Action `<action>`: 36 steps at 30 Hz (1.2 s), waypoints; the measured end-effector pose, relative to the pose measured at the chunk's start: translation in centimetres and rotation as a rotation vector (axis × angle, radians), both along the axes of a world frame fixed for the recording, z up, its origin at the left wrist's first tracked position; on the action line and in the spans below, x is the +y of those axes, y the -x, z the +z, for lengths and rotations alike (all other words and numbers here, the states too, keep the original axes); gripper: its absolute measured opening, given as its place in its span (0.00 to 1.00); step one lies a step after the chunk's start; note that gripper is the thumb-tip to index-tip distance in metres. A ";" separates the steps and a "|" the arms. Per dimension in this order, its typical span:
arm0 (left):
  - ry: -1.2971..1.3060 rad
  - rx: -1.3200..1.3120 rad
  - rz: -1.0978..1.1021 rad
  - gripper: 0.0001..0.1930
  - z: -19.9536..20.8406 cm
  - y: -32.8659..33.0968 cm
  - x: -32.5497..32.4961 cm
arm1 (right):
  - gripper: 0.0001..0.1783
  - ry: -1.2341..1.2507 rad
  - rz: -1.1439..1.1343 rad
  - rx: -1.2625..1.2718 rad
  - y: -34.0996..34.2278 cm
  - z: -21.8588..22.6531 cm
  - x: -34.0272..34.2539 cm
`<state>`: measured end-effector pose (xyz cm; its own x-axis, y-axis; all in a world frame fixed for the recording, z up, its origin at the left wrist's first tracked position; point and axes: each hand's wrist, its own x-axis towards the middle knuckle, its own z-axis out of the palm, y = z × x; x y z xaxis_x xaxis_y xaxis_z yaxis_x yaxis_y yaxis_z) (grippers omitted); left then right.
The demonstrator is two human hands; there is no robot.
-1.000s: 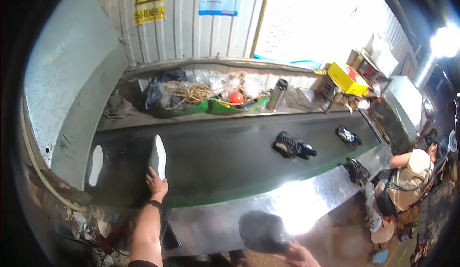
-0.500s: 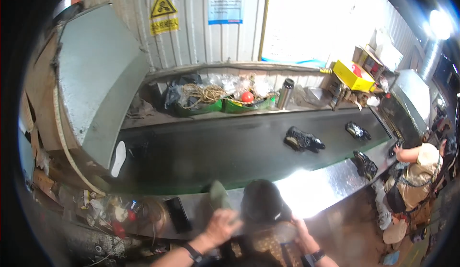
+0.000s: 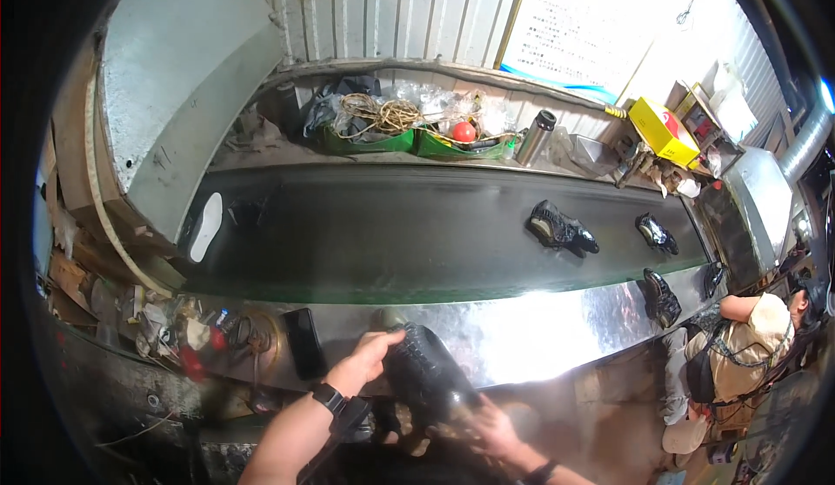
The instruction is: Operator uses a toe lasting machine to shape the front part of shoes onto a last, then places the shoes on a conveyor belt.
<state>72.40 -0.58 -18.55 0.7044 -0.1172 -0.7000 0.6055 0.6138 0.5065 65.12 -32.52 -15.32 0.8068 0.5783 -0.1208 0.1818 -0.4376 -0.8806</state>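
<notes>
A glossy black boot [image 3: 426,365] slants in front of me over the bench's near edge, its surface partly smeared by motion. My left hand [image 3: 370,356] is closed on its far left end, thumb along the top. At the lower right end, my right hand [image 3: 491,428] is wrapped against the boot, its fingers blurred. A grey-green rounded piece [image 3: 390,318] shows just beyond the boot's far end; I cannot tell whether it is joined to the boot. To the left of my left hand, a black phone [image 3: 303,344] lies on the metal ledge.
Black shoes [image 3: 561,228] rest on the dark conveyor belt [image 3: 374,233], and more stand on the shiny metal ledge [image 3: 557,333]. A white insole [image 3: 207,227] lies at the belt's left. Green bins [image 3: 370,142] and a steel flask [image 3: 536,139] stand behind. A co-worker [image 3: 750,346] sits at right.
My left hand has come onto the boot, which has tilted and moved left. My right hand has shifted down and left with it. The view has tipped downward.
</notes>
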 end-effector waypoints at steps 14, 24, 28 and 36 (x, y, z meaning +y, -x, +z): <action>-0.966 -0.048 0.225 0.34 -4.1 -0.1 0.6 | 0.62 -0.252 -0.008 -0.135 -0.9 -5.6 5.3; -1.435 0.048 -0.026 0.31 -2.7 -0.7 -2.2 | 0.50 -0.130 0.193 -0.281 -2.1 -5.9 5.2; -1.357 0.026 0.118 0.23 -1.5 1.1 -1.3 | 0.51 -0.177 0.237 -0.237 -2.0 -5.7 5.1; -1.343 -0.071 0.590 0.20 8.3 13.0 1.1 | 0.43 0.028 0.288 1.092 -5.1 3.0 14.7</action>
<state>59.41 0.54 -10.26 0.4552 0.8903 -0.0110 0.3891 -0.1878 0.9018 70.25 -17.77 -12.33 0.0983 0.7116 -0.6957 -0.5822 -0.5258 -0.6201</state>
